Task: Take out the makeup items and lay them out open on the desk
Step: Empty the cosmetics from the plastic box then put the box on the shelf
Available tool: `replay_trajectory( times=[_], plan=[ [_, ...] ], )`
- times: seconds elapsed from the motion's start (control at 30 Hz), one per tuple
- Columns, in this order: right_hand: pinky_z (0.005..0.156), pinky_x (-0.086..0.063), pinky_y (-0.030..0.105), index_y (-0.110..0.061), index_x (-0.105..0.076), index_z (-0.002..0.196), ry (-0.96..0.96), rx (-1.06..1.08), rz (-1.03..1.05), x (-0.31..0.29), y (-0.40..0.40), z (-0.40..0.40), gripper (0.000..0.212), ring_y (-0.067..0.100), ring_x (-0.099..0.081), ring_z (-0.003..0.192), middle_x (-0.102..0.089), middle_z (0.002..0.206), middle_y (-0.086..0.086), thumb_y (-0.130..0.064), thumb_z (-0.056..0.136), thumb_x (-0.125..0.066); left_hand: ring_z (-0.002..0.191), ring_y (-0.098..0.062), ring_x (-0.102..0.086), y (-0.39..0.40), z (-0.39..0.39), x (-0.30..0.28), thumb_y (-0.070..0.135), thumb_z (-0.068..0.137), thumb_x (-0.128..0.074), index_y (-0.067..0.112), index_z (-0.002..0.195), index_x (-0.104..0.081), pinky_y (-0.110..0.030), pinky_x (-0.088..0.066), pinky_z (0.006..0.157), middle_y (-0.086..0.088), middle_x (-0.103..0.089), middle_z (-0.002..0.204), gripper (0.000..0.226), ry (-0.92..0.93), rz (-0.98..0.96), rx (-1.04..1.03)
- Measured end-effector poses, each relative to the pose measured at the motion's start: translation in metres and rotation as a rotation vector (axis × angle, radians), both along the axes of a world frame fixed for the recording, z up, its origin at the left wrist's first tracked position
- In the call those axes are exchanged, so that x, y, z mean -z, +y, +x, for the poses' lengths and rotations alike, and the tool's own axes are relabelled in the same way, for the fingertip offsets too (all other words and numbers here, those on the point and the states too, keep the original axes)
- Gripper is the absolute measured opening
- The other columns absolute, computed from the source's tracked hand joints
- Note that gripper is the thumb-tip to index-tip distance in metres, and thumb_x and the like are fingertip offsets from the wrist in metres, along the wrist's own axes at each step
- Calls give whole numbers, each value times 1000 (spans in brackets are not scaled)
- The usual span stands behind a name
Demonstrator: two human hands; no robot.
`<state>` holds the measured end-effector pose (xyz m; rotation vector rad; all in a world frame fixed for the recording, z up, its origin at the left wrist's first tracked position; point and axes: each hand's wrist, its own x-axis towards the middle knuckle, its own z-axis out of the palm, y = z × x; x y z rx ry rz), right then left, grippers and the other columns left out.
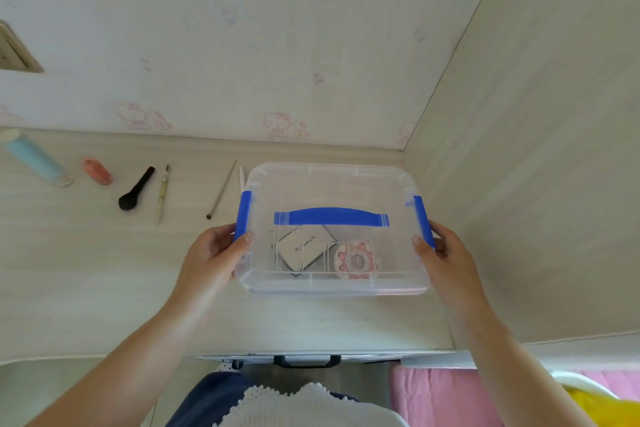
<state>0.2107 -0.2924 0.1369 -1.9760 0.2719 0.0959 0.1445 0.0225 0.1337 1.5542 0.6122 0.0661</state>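
Note:
A clear plastic storage box (332, 184) with a lid, a blue handle (331, 217) and blue side clasps stands on the desk. My left hand (216, 250) grips the left clasp (243, 215); my right hand (445, 251) grips the right clasp (423, 218). Through the lid I see a white square compact (304, 248) and a round pink-and-white case (356, 259). To the left on the desk lie a blue tube (34, 159), a pink item (98, 171), a black brush (135, 189), a yellowish pencil (162, 192), a thin grey brush (221, 191) and a white stick (241, 175).
The light wooden desk (86, 270) meets a papered wall behind and a side panel (536, 166) close on the right of the box. A drawer handle (306, 360) sits below the desk's front edge. Pink fabric (436, 395) lies at lower right.

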Motion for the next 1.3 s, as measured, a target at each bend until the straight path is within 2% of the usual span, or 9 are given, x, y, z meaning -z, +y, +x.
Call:
replay_trajectory(
  times=[0.17,0.3,0.53,0.7,0.83,0.93,1.03,1.13,1.3],
  plan=[
    [72,-48,32,-28,-56,115,68,-44,-82,-5,-7,15,33,19,-65,80,-68,87,4,-44,86,-58,64,-6,-62,1,11,3,38,85,-63,21,100,-62,-27,-47,64,4,-66,76,23,10,231,-15],
    [62,-46,28,-27,-58,110,49,-44,-205,-4,-7,19,30,15,-65,75,-69,79,0,-47,89,-51,64,-7,-61,2,14,1,44,86,-57,32,85,-57,-26,-39,55,9,-63,67,12,33,498,17],
    [57,-41,29,-21,-58,102,-56,-152,-562,-9,-6,18,30,17,-60,68,-67,74,-3,-41,96,-36,65,-13,-61,0,13,-7,38,91,-46,24,87,-57,-29,-41,54,8,-64,69,18,68,765,89],
    [60,-40,32,-13,-57,87,-61,-197,-691,-13,-5,19,34,27,-57,68,-66,74,5,-32,98,-30,62,-21,-60,-3,17,-11,32,96,-38,18,79,-54,-35,-46,57,0,-62,65,26,94,833,150],
    [56,-37,32,-9,-52,79,15,-104,-526,-7,-7,23,32,25,-52,64,-58,73,9,-21,98,-29,59,-21,-51,-2,20,-5,21,97,-32,12,66,-45,-29,-33,50,-1,-53,61,35,124,778,92],
    [61,-46,31,-17,-53,92,67,-79,-339,-6,-5,28,23,18,-54,68,-57,77,2,-18,96,-30,66,-22,-53,-1,25,-4,23,98,-31,11,81,-51,-29,-38,54,1,-55,72,29,134,661,91],
    [86,-51,49,-17,-55,112,126,-1,-120,-2,-4,28,28,30,-58,89,-58,99,8,-21,97,-32,77,-25,-57,-3,26,-3,27,98,-31,18,102,-51,-36,-49,68,-2,-57,92,22,165,290,41],
    [103,-41,44,-15,-44,135,126,18,-63,4,-9,25,40,26,-53,116,-51,135,6,-25,98,-35,117,-35,-53,-2,21,3,31,99,-34,9,128,-48,-41,-40,97,-15,-57,128,39,122,317,51],
    [106,-28,25,-27,-31,144,-96,-160,-112,2,-13,7,58,5,-35,131,-35,144,-14,-38,92,-52,136,4,-28,0,-5,-1,53,85,-54,37,144,-27,-27,-27,109,20,-30,150,67,-155,415,218]
  ],
)
